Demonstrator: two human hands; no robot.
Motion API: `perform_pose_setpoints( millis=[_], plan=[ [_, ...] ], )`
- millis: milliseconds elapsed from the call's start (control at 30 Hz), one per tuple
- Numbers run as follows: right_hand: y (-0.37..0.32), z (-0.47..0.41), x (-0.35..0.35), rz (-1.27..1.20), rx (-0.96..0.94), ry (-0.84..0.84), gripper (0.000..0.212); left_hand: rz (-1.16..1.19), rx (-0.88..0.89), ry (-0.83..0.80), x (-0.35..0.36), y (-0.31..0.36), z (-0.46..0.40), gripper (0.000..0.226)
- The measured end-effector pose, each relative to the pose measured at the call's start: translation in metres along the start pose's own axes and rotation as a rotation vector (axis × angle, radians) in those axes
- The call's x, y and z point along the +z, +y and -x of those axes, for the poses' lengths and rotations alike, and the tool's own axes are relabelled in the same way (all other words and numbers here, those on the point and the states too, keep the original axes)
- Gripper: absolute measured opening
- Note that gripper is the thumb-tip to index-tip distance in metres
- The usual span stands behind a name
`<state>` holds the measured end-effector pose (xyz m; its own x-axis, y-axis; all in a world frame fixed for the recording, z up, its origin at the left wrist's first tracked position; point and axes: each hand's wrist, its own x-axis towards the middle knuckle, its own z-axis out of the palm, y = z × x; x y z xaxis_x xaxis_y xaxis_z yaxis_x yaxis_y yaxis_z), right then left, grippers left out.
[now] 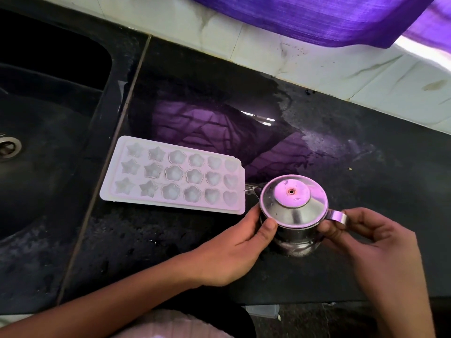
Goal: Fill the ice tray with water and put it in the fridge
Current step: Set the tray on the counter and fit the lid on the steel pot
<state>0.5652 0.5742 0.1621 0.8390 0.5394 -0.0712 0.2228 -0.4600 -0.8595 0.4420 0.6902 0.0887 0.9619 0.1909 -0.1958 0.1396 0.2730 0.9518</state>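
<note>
A white ice tray [174, 174] with star, flower and heart moulds lies flat on the black counter [353, 167], just right of the sink. To its right stands a steel jug [292, 211] with a domed lid on top. My left hand [240, 250] grips the jug's left side, thumb against the lid's rim. My right hand [371, 242] pinches the jug's handle at the right. Whether the moulds hold water is hard to tell.
A black sink [44, 113] with a metal drain [7, 147] fills the left. A wet patch reflects purple behind the tray. White tiles [317, 59] line the back wall, with a purple cloth [317, 15] hanging above. The counter's front edge runs near my arms.
</note>
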Motion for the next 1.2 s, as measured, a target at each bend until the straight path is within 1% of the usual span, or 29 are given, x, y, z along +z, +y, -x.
perform_pose_setpoints(
  millis=[67, 233, 400, 567, 700, 833, 933, 1033, 1133, 1200],
  plan=[
    [0.001, 0.001, 0.001, -0.067, 0.035, 0.013, 0.011, 0.005, 0.02, 0.014, -0.001, 0.003, 0.0, 0.055],
    [-0.003, -0.003, 0.007, -0.104, 0.056, 0.02, 0.01, 0.01, 0.049, 0.073, -0.003, 0.008, -0.001, 0.056],
    [-0.015, -0.02, 0.018, -0.086, 0.027, -0.015, 0.012, 0.023, 0.027, 0.163, -0.014, 0.016, -0.008, 0.045],
    [-0.021, -0.041, 0.031, -0.025, 0.014, -0.072, 0.015, 0.022, -0.043, 0.221, -0.027, 0.012, -0.017, 0.054],
    [-0.024, -0.051, 0.038, 0.101, -0.028, -0.095, 0.011, 0.052, -0.098, 0.242, -0.035, 0.009, -0.019, 0.044],
    [-0.026, -0.055, 0.043, 0.199, -0.07, -0.093, 0.015, 0.074, -0.145, 0.257, -0.039, 0.008, -0.021, 0.039],
    [-0.029, -0.057, 0.044, 0.219, -0.069, -0.094, 0.015, 0.07, -0.168, 0.252, -0.041, 0.008, -0.023, 0.045],
    [-0.032, -0.058, 0.045, 0.229, -0.068, -0.105, 0.014, 0.06, -0.182, 0.247, -0.043, 0.01, -0.023, 0.044],
    [-0.035, -0.057, 0.046, 0.233, -0.064, -0.112, 0.023, 0.084, -0.194, 0.234, -0.045, 0.008, -0.023, 0.048],
    [-0.035, -0.058, 0.046, 0.242, -0.064, -0.112, 0.024, 0.093, -0.193, 0.222, -0.044, 0.007, -0.023, 0.053]
  ],
)
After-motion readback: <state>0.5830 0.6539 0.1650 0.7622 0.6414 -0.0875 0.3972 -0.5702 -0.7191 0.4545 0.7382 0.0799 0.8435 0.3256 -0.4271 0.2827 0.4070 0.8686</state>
